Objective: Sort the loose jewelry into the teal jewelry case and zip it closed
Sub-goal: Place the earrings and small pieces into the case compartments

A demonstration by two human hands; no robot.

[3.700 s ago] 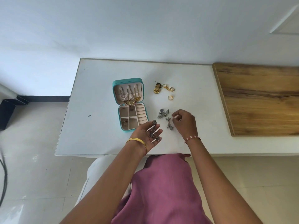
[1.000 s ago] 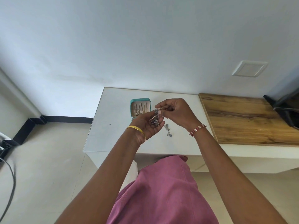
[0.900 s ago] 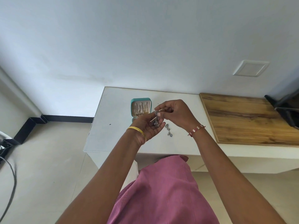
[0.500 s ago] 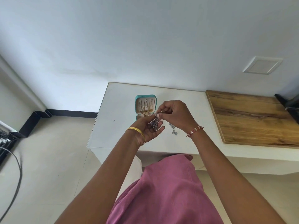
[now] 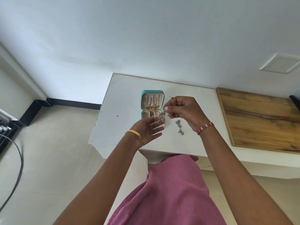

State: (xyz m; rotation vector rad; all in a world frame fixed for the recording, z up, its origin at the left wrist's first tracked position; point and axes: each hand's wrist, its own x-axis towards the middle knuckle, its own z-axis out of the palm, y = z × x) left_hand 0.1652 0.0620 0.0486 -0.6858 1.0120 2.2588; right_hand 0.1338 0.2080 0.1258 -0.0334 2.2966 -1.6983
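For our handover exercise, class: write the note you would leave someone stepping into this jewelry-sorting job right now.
Right hand: pinches a dangling silver jewelry piece at its top, lifted above the table.
Left hand: open, palm up, just under that piece.
Open teal zip-around jewelry case lies on the white table; gold chains hang in its lid.
More ornate silver jewelry lies loose on the table, right of the case.
Left: stow the held piece, the loose pieces, then zip the case shut.

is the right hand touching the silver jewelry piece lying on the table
Apart. The head view shows bare white tabletop between the right hand and the silver piece lying on the table.
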